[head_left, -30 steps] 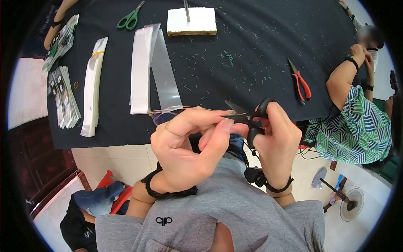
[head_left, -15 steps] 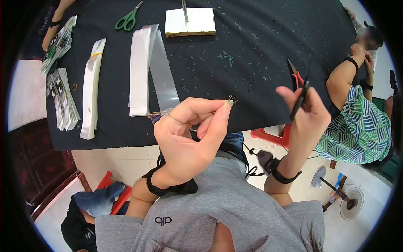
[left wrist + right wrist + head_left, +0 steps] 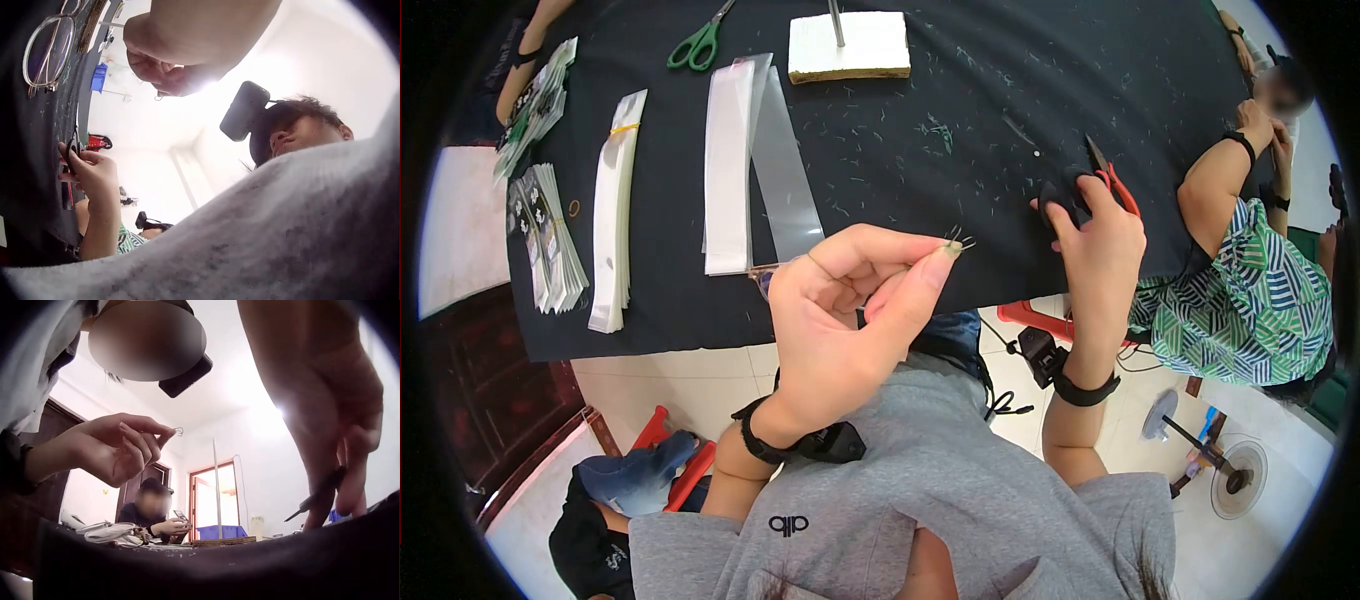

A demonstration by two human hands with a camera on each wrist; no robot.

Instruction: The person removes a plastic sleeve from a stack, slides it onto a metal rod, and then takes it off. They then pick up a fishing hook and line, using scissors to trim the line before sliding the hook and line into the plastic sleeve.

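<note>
Far left of the black table (image 3: 960, 90): stacked printed cards (image 3: 550, 235), then a banded bundle of clear sleeves (image 3: 615, 210). Further right: green scissors (image 3: 697, 45) at the far edge, loose clear strips (image 3: 745, 160), a white block (image 3: 848, 45) with an upright rod (image 3: 835, 25). At the near edge, under the left hand (image 3: 850, 310): eyeglasses (image 3: 765, 278), partly hidden. Left fingers curled, thumb and forefinger pinching a small wire piece (image 3: 956, 240), raised above the table edge. To the right: right hand (image 3: 1095, 240) lowered onto the table, fingers wrapped round black scissors (image 3: 1060, 190), blades angled down. Just beside: red-handled pliers (image 3: 1122, 195). Far right: a seated person (image 3: 1240, 290) in green patterned clothing.
</note>
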